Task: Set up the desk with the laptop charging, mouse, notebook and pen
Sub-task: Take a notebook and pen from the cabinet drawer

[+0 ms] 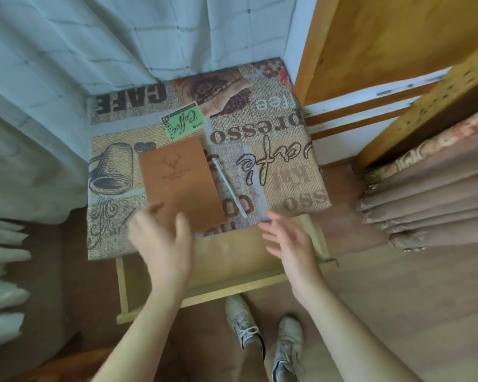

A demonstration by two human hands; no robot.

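A brown notebook [180, 181] with a stag emblem lies closed on the desk, which is covered by a coffee-print cloth [273, 133]. A slim silver pen [226, 186] lies just to its right, parallel to its edge. My left hand [163, 238] hovers over the notebook's near corner, fingers spread and blurred, holding nothing. My right hand [290, 244] is open near the desk's front edge, just below the pen's near tip. No laptop, charger or mouse is in view.
A pulled-out wooden drawer or tray [232, 288] juts from under the desk front. Pale curtains [66, 64] hang left and behind. A wooden cabinet [384, 45] and folded brown fabric [431, 194] stand at the right. My shoes [262, 334] are below.
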